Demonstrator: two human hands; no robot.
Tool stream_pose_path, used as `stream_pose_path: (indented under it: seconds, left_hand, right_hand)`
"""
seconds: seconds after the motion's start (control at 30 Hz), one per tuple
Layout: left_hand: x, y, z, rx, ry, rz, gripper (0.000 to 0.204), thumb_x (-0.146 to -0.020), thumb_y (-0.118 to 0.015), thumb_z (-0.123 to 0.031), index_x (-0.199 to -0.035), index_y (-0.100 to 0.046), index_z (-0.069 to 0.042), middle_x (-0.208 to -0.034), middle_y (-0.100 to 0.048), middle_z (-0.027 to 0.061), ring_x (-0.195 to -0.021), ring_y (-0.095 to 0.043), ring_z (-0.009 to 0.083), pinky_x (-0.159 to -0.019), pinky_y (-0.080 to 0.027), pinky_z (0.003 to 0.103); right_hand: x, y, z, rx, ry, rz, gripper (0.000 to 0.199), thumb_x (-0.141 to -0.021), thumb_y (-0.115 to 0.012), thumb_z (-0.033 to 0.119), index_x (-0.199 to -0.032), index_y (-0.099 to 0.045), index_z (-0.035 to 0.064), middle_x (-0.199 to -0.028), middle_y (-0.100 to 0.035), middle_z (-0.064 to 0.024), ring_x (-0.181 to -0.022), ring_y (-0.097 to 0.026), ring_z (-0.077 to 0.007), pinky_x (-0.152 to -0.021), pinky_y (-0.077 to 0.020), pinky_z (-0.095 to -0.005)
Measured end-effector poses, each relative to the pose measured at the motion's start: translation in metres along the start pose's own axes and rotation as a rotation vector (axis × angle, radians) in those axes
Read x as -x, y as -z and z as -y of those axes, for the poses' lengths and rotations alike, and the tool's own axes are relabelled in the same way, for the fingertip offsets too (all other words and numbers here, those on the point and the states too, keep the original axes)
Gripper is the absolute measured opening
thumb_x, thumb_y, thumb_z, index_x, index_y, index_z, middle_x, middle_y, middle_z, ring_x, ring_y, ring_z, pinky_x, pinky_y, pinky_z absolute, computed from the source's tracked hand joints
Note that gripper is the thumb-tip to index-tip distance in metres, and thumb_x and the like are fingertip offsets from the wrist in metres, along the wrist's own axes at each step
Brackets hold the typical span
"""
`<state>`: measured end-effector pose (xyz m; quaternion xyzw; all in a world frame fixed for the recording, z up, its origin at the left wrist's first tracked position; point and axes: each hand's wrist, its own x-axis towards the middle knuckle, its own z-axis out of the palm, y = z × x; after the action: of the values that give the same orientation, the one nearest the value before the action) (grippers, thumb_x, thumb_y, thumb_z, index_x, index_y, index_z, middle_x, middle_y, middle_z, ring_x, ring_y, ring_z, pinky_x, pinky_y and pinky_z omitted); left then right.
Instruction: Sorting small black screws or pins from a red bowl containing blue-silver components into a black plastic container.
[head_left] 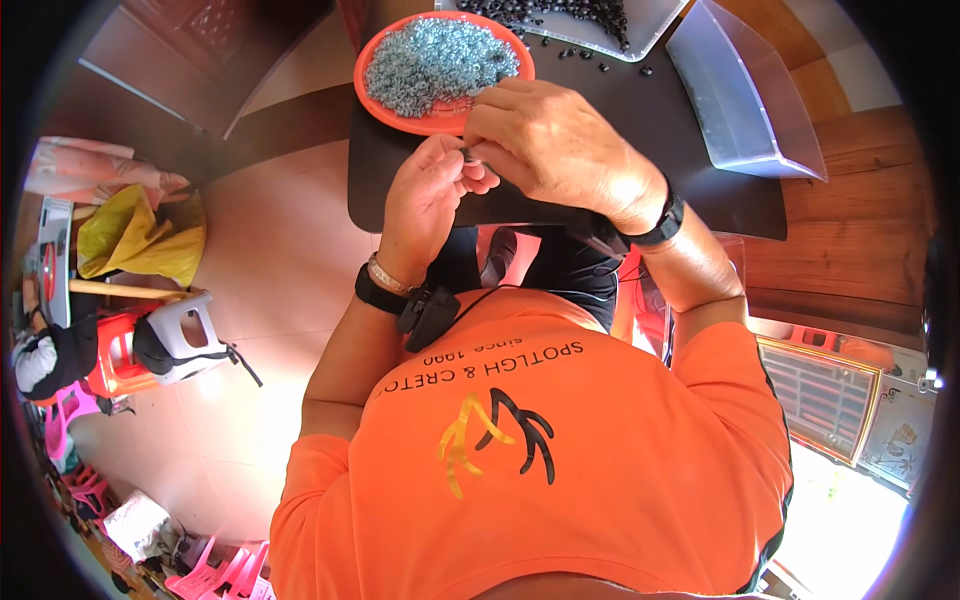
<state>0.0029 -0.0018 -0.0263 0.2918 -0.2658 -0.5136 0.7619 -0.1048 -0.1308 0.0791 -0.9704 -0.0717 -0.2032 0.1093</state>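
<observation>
At the near edge of the dark table (700, 190): left hand (425, 195) and right hand (560, 145) together, fingertips pinched on a small dark part (468, 155).
Just beyond, orange dish (375, 95) heaped with silvery rings (435, 60); farther back, clear tray (655, 25) of black pieces (560, 12).

Pale glossy tile floor (270, 250), bright glare at 7 o'clock. Dark rounded worktop (700, 190) at 12. Wood plank flooring (850, 230) at 3. Dark wooden furniture (170, 60) at 10–11. Yellow bag (135, 235) and red stool (115, 350) at 9. Pink plastic chairs (215, 575) at 7. Framed grille panel (820, 395) at 4, strong daylight beside it.
</observation>
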Motion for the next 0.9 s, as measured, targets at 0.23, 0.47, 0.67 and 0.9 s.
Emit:
stream_pose_path:
  seconds: [0.23, 0.47, 0.67, 0.9]
  left_hand:
    - [-0.002, -0.003, -0.002, 0.123, -0.009, -0.008, 0.025, -0.097, -0.042, -0.021, -0.108, -0.052, 0.000, -0.098, -0.058, 0.0064, -0.092, -0.055, 0.0163, -0.084, -0.043, 0.032]
    - [-0.001, -0.003, -0.006, 0.225, -0.002, -0.056, 0.026, -0.099, -0.038, -0.019, -0.112, -0.050, 0.000, -0.105, -0.057, 0.0058, -0.095, -0.054, 0.0130, -0.084, -0.042, 0.029]
    - [0.000, 0.009, -0.002, 0.153, -0.043, 0.071, 0.022, -0.098, -0.041, -0.021, -0.103, -0.053, -0.003, -0.094, -0.054, 0.0068, -0.091, -0.056, 0.0217, -0.082, -0.041, 0.034]
    - [-0.002, 0.003, -0.004, 0.115, -0.012, 0.016, 0.020, -0.096, -0.043, -0.021, -0.098, -0.054, -0.004, -0.092, -0.053, 0.0078, -0.089, -0.056, 0.0248, -0.080, -0.041, 0.035]
  right_hand:
    - [0.012, -0.032, 0.009, 0.169, -0.082, -0.252, 0.012, -0.073, -0.068, 0.011, -0.082, -0.062, 0.0081, -0.081, -0.060, -0.0038, -0.073, -0.060, -0.0233, -0.065, -0.0504, -0.0342]
    - [0.015, -0.048, 0.020, 0.235, -0.091, -0.328, 0.030, -0.069, -0.072, 0.014, -0.099, -0.066, 0.0087, -0.097, -0.063, -0.0034, -0.080, -0.062, -0.0210, -0.069, -0.0517, -0.0329]
    - [0.012, -0.004, -0.039, 0.204, -0.138, -0.275, 0.012, -0.077, -0.067, 0.010, -0.089, -0.068, 0.0077, -0.084, -0.065, -0.0069, -0.076, -0.063, -0.0270, -0.065, -0.0519, -0.0359]
    - [0.032, 0.012, -0.170, 0.342, -0.585, -0.153, 0.018, -0.083, -0.059, 0.023, -0.092, -0.071, 0.0125, -0.090, -0.068, -0.0077, -0.086, -0.064, -0.0281, -0.075, -0.0515, -0.0395]
